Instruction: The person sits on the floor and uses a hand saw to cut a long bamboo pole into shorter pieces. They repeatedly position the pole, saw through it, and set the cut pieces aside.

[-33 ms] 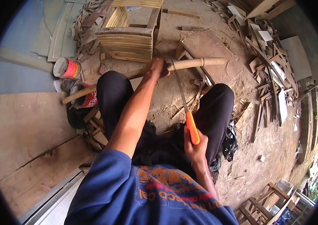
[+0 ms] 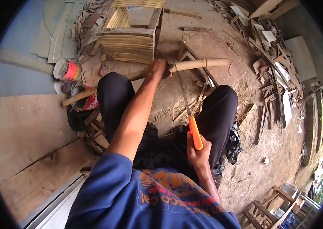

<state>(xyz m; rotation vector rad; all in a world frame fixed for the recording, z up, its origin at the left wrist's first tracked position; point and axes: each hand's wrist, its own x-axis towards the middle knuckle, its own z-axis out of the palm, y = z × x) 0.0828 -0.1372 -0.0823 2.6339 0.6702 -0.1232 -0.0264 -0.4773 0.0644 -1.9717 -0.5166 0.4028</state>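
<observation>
A long bamboo pole (image 2: 195,65) lies slantwise in front of me, passing over my left knee, its right end higher in the view. My left hand (image 2: 160,70) is wrapped round the pole near its middle. Just right of those fingers, the thin blade of a handsaw (image 2: 195,133) crosses the bamboo. Its orange handle sits in my right hand (image 2: 199,148), which is closed round it between my knees. The blade slants from the handle up to the pole. How deep it sits in the bamboo I cannot tell.
Beyond the pole stands a slatted bamboo frame (image 2: 129,45). Two paint cans (image 2: 67,69) are at the left, one under the pole's end. A brown board (image 2: 214,53) lies on the floor ahead. Scrap wood (image 2: 275,72) is heaped at the right; a wooden stool (image 2: 270,206) stands lower right.
My right hand has drawn the saw slightly back toward me. The left hand and the bamboo pole stay where they were.
</observation>
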